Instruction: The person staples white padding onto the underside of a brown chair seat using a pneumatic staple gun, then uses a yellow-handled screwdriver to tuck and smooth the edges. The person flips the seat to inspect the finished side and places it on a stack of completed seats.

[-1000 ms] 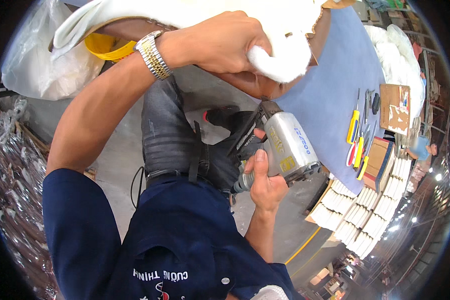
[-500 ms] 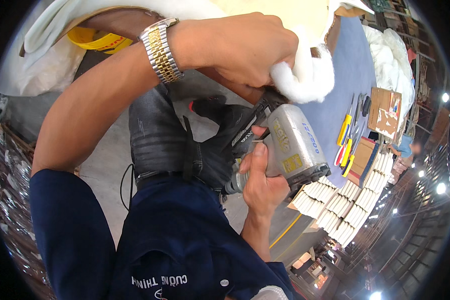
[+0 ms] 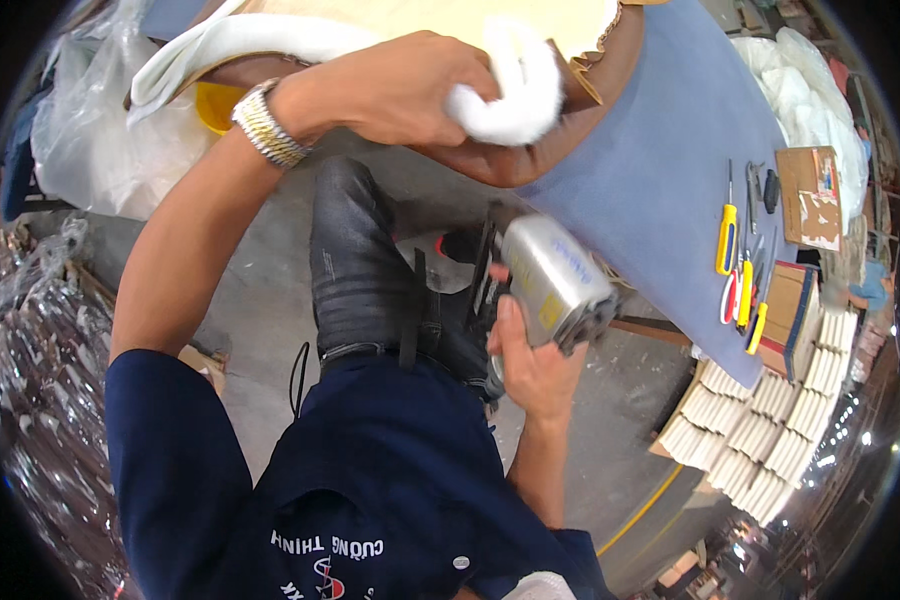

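My left hand [image 3: 400, 90], a metal-banded watch on its wrist, has its fingers closed round a roll of white batting [image 3: 518, 100]. That batting lies along the edge of a piece covered in brown leather [image 3: 510, 165], with a cream panel [image 3: 410, 18] on top. The leather stands folded up just right of the batting. In my right hand [image 3: 538, 372] is a silver staple gun [image 3: 555, 270], gripped by its handle below the leather edge and apart from it. The gun's nose is blurred, and part of its handle is hidden by my fingers and the body.
A blue-grey covered table [image 3: 650, 170] carries yellow-handled screwdrivers [image 3: 726, 240], pliers [image 3: 757, 300] and a cardboard box [image 3: 808, 195]. Bundled pale rods [image 3: 760, 430] stand beyond its near corner. Clear plastic bags [image 3: 110, 140] hang at the left, above wrapped goods [image 3: 50, 400].
The staple gun has come away from the leather edge, down toward my body. My left hand, still holding the batting, has shifted up and left in the picture. The whole view has shifted too.
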The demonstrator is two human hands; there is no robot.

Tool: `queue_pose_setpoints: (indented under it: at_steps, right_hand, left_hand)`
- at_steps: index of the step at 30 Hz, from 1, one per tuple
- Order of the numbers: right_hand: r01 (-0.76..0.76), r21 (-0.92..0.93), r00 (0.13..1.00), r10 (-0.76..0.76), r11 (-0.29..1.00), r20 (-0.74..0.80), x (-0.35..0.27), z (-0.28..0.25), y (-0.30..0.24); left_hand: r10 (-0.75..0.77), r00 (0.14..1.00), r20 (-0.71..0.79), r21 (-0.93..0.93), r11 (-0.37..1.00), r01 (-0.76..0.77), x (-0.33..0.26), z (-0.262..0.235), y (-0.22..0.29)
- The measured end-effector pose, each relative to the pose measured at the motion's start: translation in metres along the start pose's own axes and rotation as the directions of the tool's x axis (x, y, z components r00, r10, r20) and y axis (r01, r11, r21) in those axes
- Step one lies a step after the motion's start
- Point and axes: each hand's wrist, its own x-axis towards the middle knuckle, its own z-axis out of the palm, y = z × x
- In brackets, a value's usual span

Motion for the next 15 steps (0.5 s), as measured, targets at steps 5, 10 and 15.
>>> queue_pose_setpoints:
  at_steps: [5, 10, 15]
  right_hand:
    - [-0.137, 0.012, 0.990, 0.137, 0.990, 0.046, -0.028, -0.011, 0.041]
    - [0.139, -0.030, 0.989, -0.137, 0.990, 0.053, -0.019, -0.012, 0.054]
    - [0.123, 0.188, 0.992, -0.117, 0.974, -0.041, -0.012, -0.004, 0.027]
  left_hand:
    - [-0.124, 0.991, -0.060, 0.215, 0.967, 0.134, -0.007, 0.009, 0.035]
    - [-0.203, 0.939, -0.278, -0.202, 0.968, 0.150, -0.023, 0.029, 0.037]
    - [-0.083, 0.964, -0.254, 0.025, 0.995, 0.092, -0.023, 0.021, 0.029]
